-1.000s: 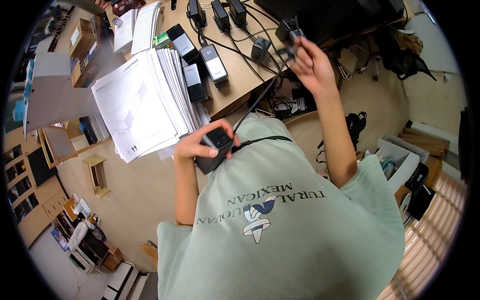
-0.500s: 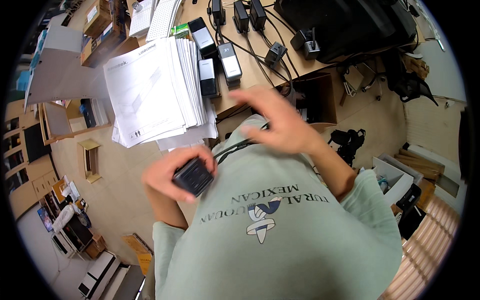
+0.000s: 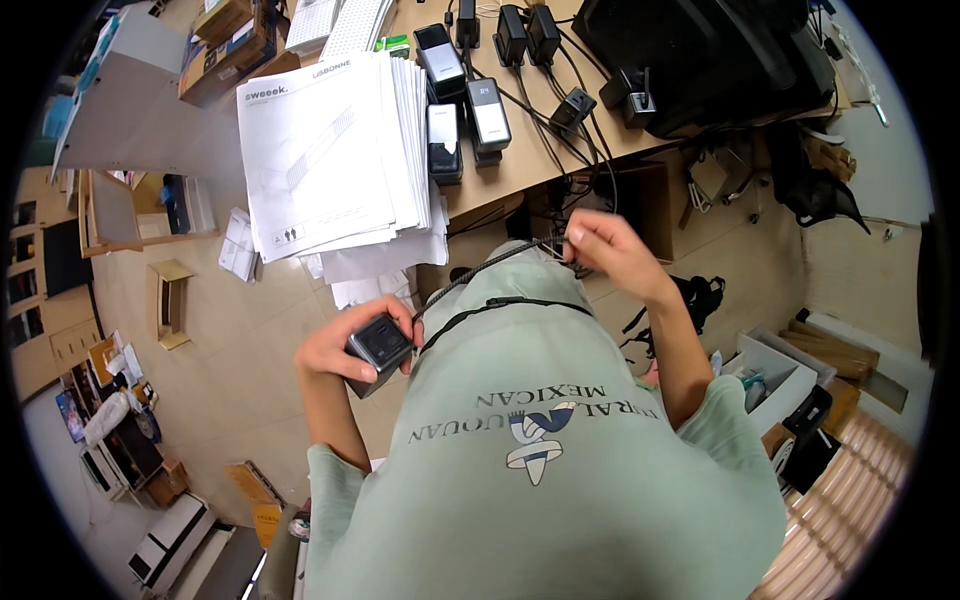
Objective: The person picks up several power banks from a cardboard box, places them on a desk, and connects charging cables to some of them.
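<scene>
In my left hand (image 3: pixel 325 345) is a small dark power-strip block (image 3: pixel 382 343) with socket-like openings in its upper face, the fingers wrapped round its sides. A thick dark cable (image 3: pixel 490 268) runs from beside the block up to my right hand (image 3: pixel 612 252). Closed fingers of that hand grip the cable in front of my waist, near the table edge; part of the cable bunches below them. A thinner black cord (image 3: pixel 520 301) lies across my green shirt under the cable.
On the table (image 3: pixel 520 178) stand a paper stack (image 3: pixel 325 165), several power banks (image 3: pixel 489 112), upright black adapters (image 3: pixel 510 38) with tangled cables, another socket block (image 3: pixel 575 108) and a large black bag-like item (image 3: pixel 690 60). An open cardboard box (image 3: pixel 655 205) sits below the table edge.
My right hand has moved right and slightly down, from open and blurred to closed on the cable. The cable is now stretched between my hands. The block has tilted, showing its upper face.
</scene>
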Demonstrator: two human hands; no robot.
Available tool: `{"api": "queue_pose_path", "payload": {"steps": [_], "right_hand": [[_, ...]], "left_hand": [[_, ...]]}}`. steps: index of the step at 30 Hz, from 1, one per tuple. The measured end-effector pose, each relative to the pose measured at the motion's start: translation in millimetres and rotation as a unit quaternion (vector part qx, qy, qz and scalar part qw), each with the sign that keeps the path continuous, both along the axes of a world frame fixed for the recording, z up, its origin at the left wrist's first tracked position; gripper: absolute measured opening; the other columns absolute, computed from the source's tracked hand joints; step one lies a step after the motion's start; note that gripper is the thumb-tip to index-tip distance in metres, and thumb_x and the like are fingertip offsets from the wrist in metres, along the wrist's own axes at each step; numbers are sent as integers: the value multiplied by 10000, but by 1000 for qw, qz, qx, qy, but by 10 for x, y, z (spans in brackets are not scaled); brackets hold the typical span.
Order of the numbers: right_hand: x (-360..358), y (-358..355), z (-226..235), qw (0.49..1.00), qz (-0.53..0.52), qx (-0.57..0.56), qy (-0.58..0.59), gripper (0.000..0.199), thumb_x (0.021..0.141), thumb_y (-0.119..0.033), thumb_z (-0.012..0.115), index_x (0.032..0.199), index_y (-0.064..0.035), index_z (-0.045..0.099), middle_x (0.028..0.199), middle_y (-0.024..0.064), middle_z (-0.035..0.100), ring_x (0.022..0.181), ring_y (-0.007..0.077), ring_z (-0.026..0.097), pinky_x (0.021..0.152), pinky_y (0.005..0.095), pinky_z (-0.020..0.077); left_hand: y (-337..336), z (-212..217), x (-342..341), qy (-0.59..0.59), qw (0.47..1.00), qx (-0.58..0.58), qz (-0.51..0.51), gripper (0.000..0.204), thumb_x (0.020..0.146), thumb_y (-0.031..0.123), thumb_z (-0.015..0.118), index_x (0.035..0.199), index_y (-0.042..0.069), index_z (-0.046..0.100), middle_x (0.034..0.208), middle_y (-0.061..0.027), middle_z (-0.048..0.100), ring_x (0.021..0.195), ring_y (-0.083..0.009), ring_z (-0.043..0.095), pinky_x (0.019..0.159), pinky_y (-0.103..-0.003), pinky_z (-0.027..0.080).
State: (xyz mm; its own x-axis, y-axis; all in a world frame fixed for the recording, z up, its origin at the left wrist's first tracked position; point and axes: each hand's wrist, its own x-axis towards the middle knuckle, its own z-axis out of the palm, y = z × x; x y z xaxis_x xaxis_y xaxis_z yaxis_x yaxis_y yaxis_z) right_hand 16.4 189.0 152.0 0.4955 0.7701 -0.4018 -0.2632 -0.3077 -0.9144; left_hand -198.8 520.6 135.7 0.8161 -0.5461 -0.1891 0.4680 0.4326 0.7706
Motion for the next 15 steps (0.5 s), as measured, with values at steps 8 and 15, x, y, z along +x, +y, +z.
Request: {"api": "queue_pose_path", "payload": {"steps": [8,15], "right_hand": [[-507,416,84,945,102,52,-307,295,922,-148,559,1189,-24,575,1059,132,644,953,277,606,883,379,471],[-447,387,116,994,-18,3,-109,113,920,-96,663,904,-3,601,677,-46,537,610,28,410,558,213,365]], "left_hand": [[-399,-10,534,-14,993,95,-66,614,723,274,836,1176,14,512,1130,-118,584,917,-211,644,808,-338,535],[-302,-86,375,-19,1000,3,-5,540,796,275,794,1187,37,507,1283,-165,568,891,-174,657,770,-306,534]]}}
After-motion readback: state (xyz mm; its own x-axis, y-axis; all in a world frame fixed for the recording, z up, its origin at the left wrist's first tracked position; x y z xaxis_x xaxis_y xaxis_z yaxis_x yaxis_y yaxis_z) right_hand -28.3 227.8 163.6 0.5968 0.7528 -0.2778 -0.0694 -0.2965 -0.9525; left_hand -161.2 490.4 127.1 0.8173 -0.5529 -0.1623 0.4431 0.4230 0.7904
